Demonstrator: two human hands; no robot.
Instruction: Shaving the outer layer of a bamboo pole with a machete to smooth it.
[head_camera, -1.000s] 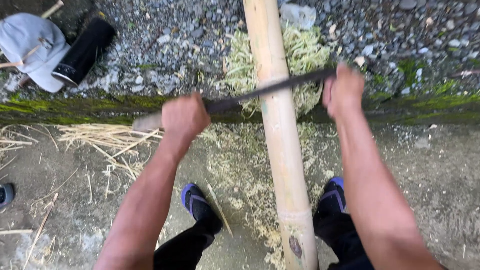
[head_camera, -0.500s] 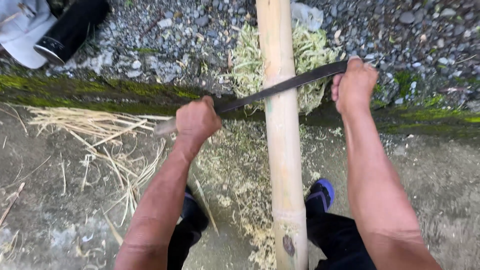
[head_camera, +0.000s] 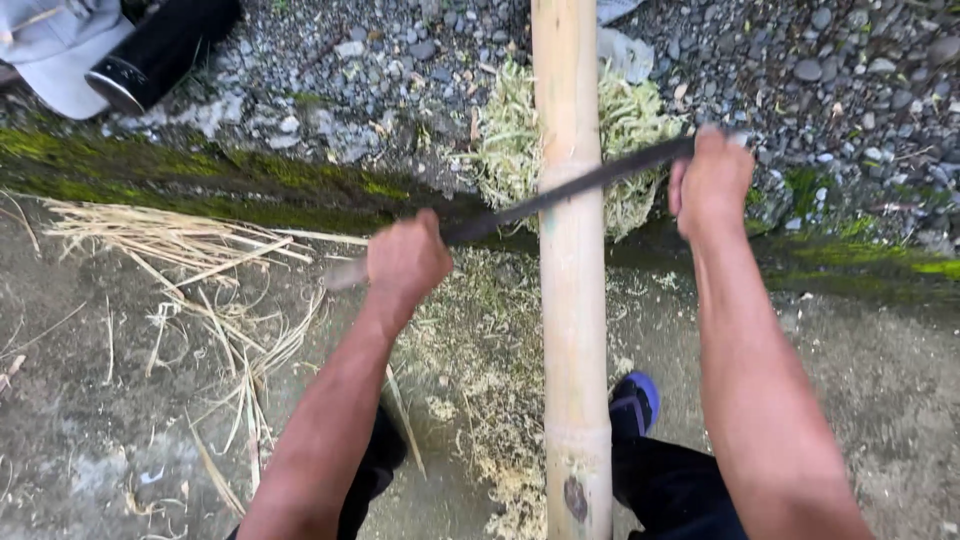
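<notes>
While the bamboo pole (head_camera: 570, 300) stays upright mid-frame, running from gravel across the mossy concrete edge, the long dark blade (head_camera: 560, 192) lies across it, slightly nearer the person than half a second ago. Left hand (head_camera: 405, 262) is fisted tight on the near, lower end; right hand (head_camera: 712, 182) is clenched on the far, higher end. Shavings (head_camera: 480, 370) are strewn left of the pole. Black bottle (head_camera: 160, 50) has slid toward the top-left corner.
</notes>
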